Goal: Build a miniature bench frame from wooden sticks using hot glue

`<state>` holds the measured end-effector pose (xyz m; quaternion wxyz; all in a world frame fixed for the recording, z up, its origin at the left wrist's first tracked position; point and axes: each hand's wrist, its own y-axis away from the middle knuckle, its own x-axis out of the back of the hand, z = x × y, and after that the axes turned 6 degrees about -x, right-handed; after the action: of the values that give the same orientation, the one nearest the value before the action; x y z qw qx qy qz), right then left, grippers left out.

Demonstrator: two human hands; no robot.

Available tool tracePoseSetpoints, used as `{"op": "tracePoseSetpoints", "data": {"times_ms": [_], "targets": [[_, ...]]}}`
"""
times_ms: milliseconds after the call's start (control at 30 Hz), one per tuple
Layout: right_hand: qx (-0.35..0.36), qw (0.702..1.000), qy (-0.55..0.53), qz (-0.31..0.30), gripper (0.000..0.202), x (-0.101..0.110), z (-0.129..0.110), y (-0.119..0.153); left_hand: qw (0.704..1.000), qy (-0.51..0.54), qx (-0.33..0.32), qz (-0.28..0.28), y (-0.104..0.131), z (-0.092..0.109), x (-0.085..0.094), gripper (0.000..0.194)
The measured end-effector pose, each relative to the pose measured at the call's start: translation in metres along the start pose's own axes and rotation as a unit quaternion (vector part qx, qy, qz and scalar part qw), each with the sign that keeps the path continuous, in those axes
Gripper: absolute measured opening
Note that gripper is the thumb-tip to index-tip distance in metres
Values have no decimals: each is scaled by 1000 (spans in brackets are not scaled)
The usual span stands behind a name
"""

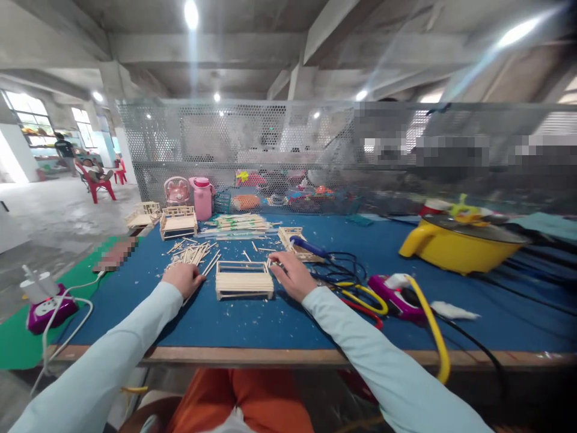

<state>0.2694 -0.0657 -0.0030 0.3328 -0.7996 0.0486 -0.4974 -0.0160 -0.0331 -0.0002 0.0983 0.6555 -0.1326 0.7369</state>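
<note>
A small bench-like frame of pale wooden sticks [244,284] stands on the blue table mat [202,328]. To its left, my left hand [183,279] rests beside loose sticks [192,252], fingers together; what they hold, if anything, is too small to make out. My right hand [293,274] is at the frame's upper right corner, its thumb and forefinger close around something tiny that I cannot make out. Behind it lies a blue-handled tool [309,246] across another stick piece [291,236].
Finished stick pieces [178,222] and a pink flask [203,198] stand at the back left, near bundled sticks [241,223]. Cables, a purple power strip [396,299] and a yellow pot [464,243] occupy the right. A perforated metal screen [243,144] rises behind.
</note>
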Motion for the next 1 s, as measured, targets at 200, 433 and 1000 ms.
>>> {"op": "tracePoseSetpoints", "data": {"times_ms": [200,433,1000], "targets": [[-1,1000,-11,10,24,-2,4,-1,998,37,-20,-44,-22,5,5,17],[4,998,-31,49,23,-8,14,0,990,142,13,0,-23,0,10,10],[-26,985,-147,-87,20,16,-51,-36,650,755,-55,66,-26,74,19,37]]}}
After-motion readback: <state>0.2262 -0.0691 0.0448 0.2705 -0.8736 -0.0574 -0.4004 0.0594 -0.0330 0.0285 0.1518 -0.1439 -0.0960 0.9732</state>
